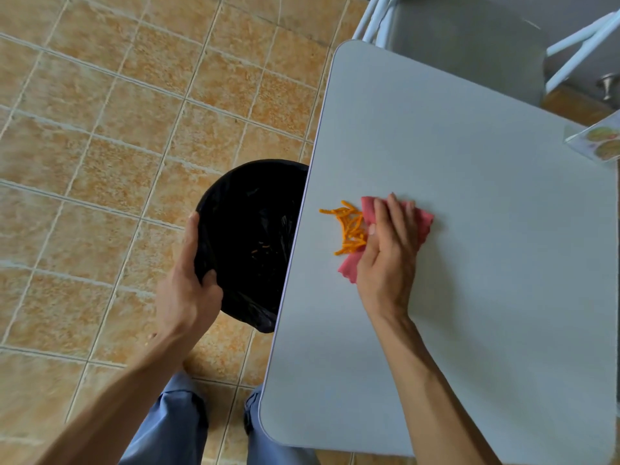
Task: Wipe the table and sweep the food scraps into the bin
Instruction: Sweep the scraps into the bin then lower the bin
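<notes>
A pile of orange shredded food scraps [349,229] lies on the grey table [469,182], a short way in from its left edge. My right hand [385,260] presses a pink cloth [423,222] flat on the table, right behind the scraps and touching them. A round bin lined with a black bag [255,236] stands on the floor, tucked partly under the table's left edge. My left hand [189,290] grips the bin's near rim. A few orange bits lie inside the bag.
A clear stand with food pictures [597,142] sits at the table's far right edge. A grey chair with white legs [469,31] stands beyond the table. Orange tiled floor [100,129] stretches to the left. Blue trouser legs show below.
</notes>
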The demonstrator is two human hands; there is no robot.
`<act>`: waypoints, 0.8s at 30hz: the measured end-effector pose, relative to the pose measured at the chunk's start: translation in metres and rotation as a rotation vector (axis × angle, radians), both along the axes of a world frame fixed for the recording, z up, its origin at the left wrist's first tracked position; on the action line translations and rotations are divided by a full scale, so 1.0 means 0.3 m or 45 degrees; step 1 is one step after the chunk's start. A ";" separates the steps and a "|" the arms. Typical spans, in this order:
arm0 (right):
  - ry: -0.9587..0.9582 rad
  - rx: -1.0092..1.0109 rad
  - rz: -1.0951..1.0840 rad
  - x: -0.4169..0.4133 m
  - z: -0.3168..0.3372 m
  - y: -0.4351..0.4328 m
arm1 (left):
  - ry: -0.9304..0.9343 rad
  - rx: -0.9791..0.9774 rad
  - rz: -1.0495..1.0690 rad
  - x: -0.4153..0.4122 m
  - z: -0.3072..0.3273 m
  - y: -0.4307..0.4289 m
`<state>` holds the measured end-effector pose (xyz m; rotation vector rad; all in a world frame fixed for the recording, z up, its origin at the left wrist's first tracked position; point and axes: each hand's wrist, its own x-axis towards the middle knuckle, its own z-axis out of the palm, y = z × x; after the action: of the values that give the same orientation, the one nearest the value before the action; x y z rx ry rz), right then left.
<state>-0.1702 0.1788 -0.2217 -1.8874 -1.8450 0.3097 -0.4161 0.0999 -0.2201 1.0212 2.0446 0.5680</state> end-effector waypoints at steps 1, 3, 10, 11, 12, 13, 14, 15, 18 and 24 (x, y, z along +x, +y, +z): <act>0.002 0.004 0.018 -0.025 -0.002 0.004 | 0.000 0.001 0.008 -0.001 0.004 -0.002; 0.003 0.006 0.061 -0.069 -0.005 0.009 | -0.002 -0.005 0.017 0.001 0.011 -0.005; -0.005 -0.017 0.138 -0.243 0.000 -0.008 | -0.005 -0.011 0.070 -0.010 0.017 0.005; 0.006 -0.023 0.137 -0.265 0.000 -0.014 | -0.005 -0.010 0.081 -0.010 0.016 0.005; 0.019 -0.025 0.140 -0.283 0.000 -0.019 | -0.009 -0.008 0.093 -0.010 0.018 0.006; 0.033 -0.023 0.140 -0.299 0.001 -0.023 | -0.019 -0.003 0.107 -0.008 0.019 0.006; 0.045 -0.020 0.137 -0.312 0.001 -0.026 | -0.032 0.003 0.120 -0.008 0.021 0.007; 0.058 -0.019 0.138 -0.324 0.000 -0.027 | -0.043 0.008 0.129 -0.009 0.021 0.007; 0.077 -0.028 0.197 -0.341 0.002 -0.033 | -0.049 0.025 0.134 -0.012 0.021 0.004; -0.044 0.023 0.209 -0.261 0.021 -0.027 | -0.089 0.037 0.155 -0.043 0.020 -0.005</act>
<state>-0.2486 0.1706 -0.2155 -1.7435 -2.0237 0.3156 -0.4289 0.0986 -0.2141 0.8853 2.0518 0.6886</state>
